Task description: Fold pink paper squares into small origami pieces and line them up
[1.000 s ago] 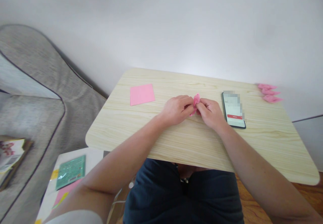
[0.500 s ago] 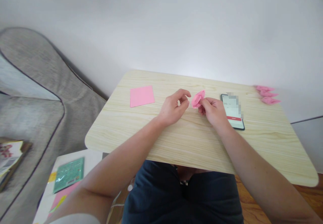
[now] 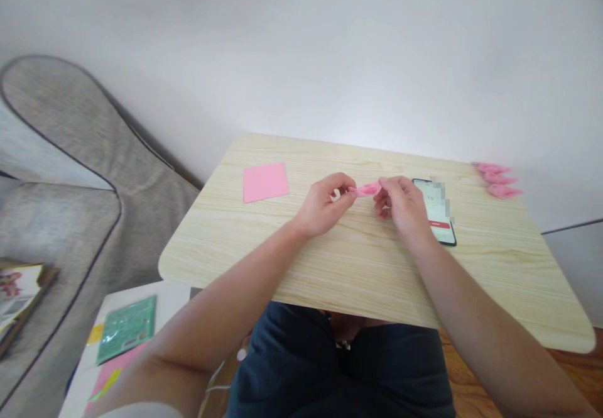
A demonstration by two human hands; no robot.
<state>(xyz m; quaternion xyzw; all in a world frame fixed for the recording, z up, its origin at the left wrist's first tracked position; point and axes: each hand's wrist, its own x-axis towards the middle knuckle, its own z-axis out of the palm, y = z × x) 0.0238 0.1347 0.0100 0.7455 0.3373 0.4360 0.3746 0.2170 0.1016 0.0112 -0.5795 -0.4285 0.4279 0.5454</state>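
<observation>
Between my two hands is a small folded piece of pink paper (image 3: pixel 367 190), held above the middle of the table. My left hand (image 3: pixel 328 201) pinches its left end between thumb and fingertips. At the other end, the thumb and index finger of my right hand (image 3: pixel 399 204) grip the paper, with the other fingers curled beneath. A flat square sheet of pink paper (image 3: pixel 266 182) lies on the table left of my left hand. Several folded pink paper pieces (image 3: pixel 500 179) sit together at the table's far right corner.
The pale wooden table (image 3: pixel 330 267) stands against a white wall. A phone (image 3: pixel 440 217) with a lit screen lies just right of my right hand. To the left are a grey sofa (image 3: pixel 141 229) and a low white surface carrying a green packet (image 3: pixel 127 327).
My left hand has come onto the folded paper, which only the right hand held before. The paper has turned from tilted upright to lying level between both hands.
</observation>
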